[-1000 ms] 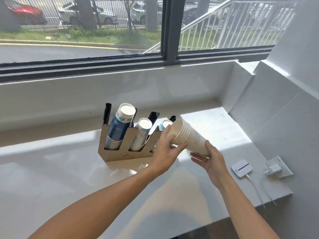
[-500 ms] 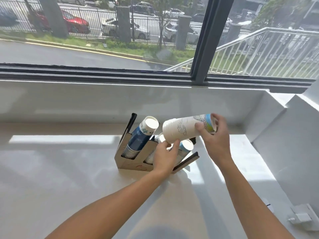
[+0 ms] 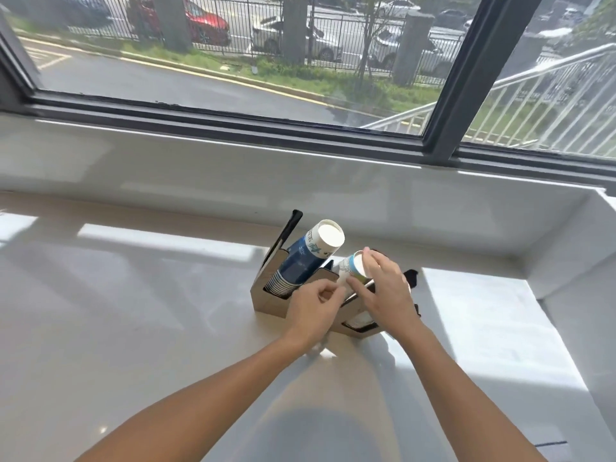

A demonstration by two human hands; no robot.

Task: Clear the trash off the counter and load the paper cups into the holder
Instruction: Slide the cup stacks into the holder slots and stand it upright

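Paper cups [image 3: 348, 270] lean in the holder [image 3: 268, 303], right hand [image 3: 386, 291] clasping their top end; left hand [image 3: 311, 311] curled beside them, grip unclear.

A pale, glossy counter [image 3: 133, 311] is set below a wide window [image 3: 300, 61] with a dark frame [image 3: 461, 95]. A low white wall [image 3: 200, 168] is raised behind the counter, and it is closed off on the right by a white side wall [image 3: 583, 328]. Bright patches of sunlight [image 3: 160, 241] are cast across the surface. Outside, a road [image 3: 166, 85], a black fence [image 3: 333, 31], parked cars [image 3: 206, 25] and a white railing [image 3: 533, 95] are seen.
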